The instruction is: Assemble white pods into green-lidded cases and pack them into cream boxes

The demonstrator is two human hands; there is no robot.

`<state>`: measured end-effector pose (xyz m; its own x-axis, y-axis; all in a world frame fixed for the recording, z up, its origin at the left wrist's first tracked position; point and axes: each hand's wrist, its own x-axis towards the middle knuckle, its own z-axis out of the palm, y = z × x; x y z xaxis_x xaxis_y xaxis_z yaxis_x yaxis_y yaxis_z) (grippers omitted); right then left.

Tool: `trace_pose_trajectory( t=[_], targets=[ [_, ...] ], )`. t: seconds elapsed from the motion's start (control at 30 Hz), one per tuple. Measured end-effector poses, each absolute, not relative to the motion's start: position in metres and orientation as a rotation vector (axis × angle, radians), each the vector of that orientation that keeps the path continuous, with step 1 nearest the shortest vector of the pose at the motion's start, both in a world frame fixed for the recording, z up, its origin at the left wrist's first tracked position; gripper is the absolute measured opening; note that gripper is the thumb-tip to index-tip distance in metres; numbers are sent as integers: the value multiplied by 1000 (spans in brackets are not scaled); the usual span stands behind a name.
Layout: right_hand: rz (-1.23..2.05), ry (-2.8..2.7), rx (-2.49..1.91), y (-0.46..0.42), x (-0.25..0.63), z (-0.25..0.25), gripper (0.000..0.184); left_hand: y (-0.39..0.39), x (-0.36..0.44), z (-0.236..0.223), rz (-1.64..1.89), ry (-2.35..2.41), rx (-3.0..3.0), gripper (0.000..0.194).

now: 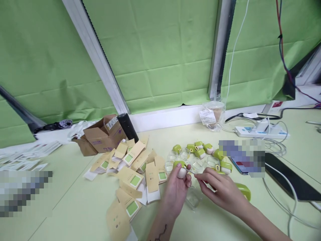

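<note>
My left hand (175,190) is closed around a small rounded case (182,171), lime green on top and white below, like an earbud case in a cover. From the right, my right hand (219,187) pinches a slim tool with a thin metal shaft (190,171); a bit of red shows between the fingers. The shaft's tip reaches the case, though I cannot tell what it touches. Behind my hands lie several similar green-and-white cases (200,153) and clear plastic shells (197,164). Another clear shell (193,199) rests on the table between my wrists.
Several opened tan cartons (132,179) are heaped on the left. Behind them stand a brown cardboard box (105,135) and a black cylinder (127,127). A bagged drink cup (214,115), a white power strip (260,131), loose cables and a dark flat slab (291,179) occupy the right.
</note>
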<state>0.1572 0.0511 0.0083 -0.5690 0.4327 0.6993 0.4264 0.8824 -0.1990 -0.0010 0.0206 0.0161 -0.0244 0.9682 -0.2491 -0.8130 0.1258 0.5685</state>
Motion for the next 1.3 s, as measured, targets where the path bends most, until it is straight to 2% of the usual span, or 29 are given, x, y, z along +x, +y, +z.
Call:
trace_pose_trajectory(
  t=[0.3, 0.4, 0.6, 0.77, 1.0, 1.3],
  targets=[
    [-287, -2351, -619, 48, 154, -1, 26, 1, 8, 6, 1446, 777, 340, 19],
    [-292, -2392, -703, 45, 153, -3, 26, -5, 10, 0, 1444, 764, 384, 21],
    [-138, -2402, -671, 36, 152, -11, 50, -17, 11, -8, 1463, 775, 454, 32],
    [-208, -2302, -614, 30, 148, -13, 58, -26, 12, 4, 1465, 792, 383, 30],
    [-211, -2249, -613, 30, 150, -11, 60, -21, 24, 17, 1468, 737, 231, 24],
    [-135, -2213, -624, 34, 154, -12, 61, -14, 33, 25, 1482, 700, 147, 42]
  ],
)
